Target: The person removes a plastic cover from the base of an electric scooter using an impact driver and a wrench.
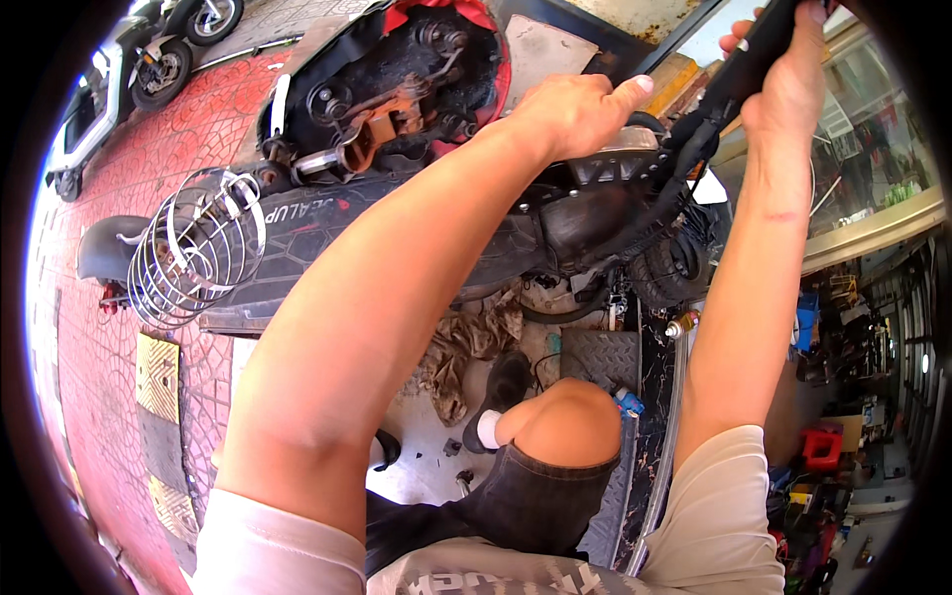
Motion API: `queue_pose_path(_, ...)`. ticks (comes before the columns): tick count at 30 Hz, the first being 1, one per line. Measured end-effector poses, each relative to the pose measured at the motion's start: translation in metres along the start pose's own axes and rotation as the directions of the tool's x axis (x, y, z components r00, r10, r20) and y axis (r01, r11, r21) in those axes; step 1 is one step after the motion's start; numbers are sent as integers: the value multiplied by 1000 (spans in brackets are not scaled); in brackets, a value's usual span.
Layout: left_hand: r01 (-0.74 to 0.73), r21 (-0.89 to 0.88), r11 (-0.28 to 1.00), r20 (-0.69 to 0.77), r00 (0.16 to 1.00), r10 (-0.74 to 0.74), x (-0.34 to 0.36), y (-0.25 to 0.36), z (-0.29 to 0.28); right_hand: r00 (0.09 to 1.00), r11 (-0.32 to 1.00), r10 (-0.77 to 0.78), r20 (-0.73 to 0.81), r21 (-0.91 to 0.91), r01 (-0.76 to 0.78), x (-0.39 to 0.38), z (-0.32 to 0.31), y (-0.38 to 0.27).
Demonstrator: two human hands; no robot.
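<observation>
A black electric kick scooter lies across the view in front of me, its wide deck running to the left. At the upper right, my right hand is closed round its black steering stem, with fingertips showing on the far side. My left hand is over the scooter's front end, beside a metal-edged part. One digit points right; the other fingers are hidden, so its grip cannot be told. The small front wheel is below the stem.
A wire basket sits at the deck's rear end. Behind lies an opened red-and-black shell with rusty parts. A crumpled cloth and a spray can are near my knee. Parked motorcycles stand at the far left; a glass case is at right.
</observation>
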State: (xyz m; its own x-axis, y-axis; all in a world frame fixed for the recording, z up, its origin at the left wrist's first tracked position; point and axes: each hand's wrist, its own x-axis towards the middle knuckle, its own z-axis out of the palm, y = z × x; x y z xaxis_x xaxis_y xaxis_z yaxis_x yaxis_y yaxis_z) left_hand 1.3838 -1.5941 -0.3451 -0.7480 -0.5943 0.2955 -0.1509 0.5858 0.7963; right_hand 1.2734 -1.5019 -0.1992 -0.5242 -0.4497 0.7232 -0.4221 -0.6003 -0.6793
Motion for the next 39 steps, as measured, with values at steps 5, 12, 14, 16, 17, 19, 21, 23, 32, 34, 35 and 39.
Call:
queue_pose_path(5,-28,-44,999,-16,999,28,0,0,-4,993,981,93,-68,-163,-103,8,-12,-2)
queue_pose_path(12,-85,-103,991,-106,992,74,-20,-19,-12,978,997,-79,194,0,80,-18,19,-15)
queue_pose_path(14,-104,-77,992,-108,990,95,-25,-13,-10,990,998,58,129,7,-60,-22,34,-40)
queue_pose_path(16,-117,-45,992,-127,986,110,-31,-15,-15,993,993,-31,112,-111,44,-20,50,-46)
queue_pose_path(17,-144,-23,989,-148,979,140,-32,-18,-14,985,962,-112,128,-233,140,-20,58,-47)
queue_pose_path(19,-231,65,971,-271,932,240,-33,-31,-11,947,826,-249,204,-466,318,-27,84,-48)
queue_pose_path(21,-248,109,963,-347,898,271,-43,-36,-15,917,708,-271,293,-585,396,-37,110,-51)
queue_pose_path(23,-206,99,974,-404,886,228,-67,-35,-26,902,659,-189,388,-631,409,-56,141,-58)
queue_pose_path(32,-4,41,999,40,999,2,-283,-6,-87,649,536,-164,743,-485,691,-141,240,-27)
queue_pose_path(34,183,99,978,225,953,-202,-300,-12,-104,651,511,-103,752,-521,683,-159,257,-15)
queue_pose_path(35,206,227,952,293,918,-268,-308,-19,-114,648,494,-84,757,-533,687,-165,259,-11)
queue_pose_path(39,191,445,875,297,890,-345,-332,-49,-143,635,498,-90,767,-517,696,-175,266,-14)
